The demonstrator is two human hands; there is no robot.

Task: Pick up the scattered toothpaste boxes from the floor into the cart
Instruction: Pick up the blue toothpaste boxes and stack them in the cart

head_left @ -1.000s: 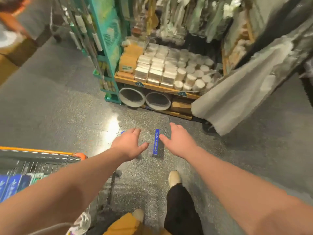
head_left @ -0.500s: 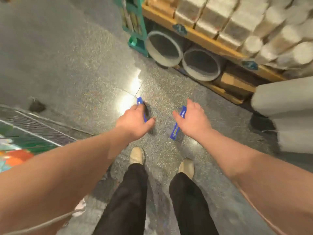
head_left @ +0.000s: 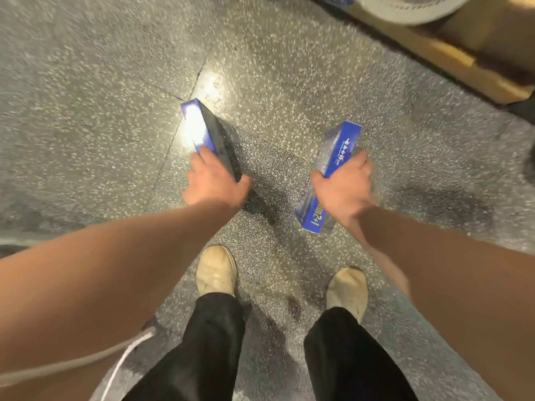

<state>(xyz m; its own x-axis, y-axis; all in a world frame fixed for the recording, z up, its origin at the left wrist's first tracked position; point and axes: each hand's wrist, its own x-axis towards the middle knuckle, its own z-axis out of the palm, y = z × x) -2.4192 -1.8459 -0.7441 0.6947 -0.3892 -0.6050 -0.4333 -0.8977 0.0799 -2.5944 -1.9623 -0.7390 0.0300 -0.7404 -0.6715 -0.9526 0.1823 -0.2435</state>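
While the person bends low over the floor (head_left: 86,96), each grip closes on one blue toothpaste box, probably so that one stoop clears two boxes. The left hand (head_left: 215,185) pinches the near end of the left box (head_left: 202,131), thumb on one long side and fingers on the other. The rest of that box runs forward from the grip. The right hand (head_left: 343,188) wraps the middle of the right box (head_left: 338,151), so one end sticks out ahead of the grip and the printed end behind it, toward the right shoe (head_left: 347,287). Taking each across its narrow width lets the fingers span it. Whether either box has left the floor I cannot tell. No cart is in view, so the carry looks yet to come.
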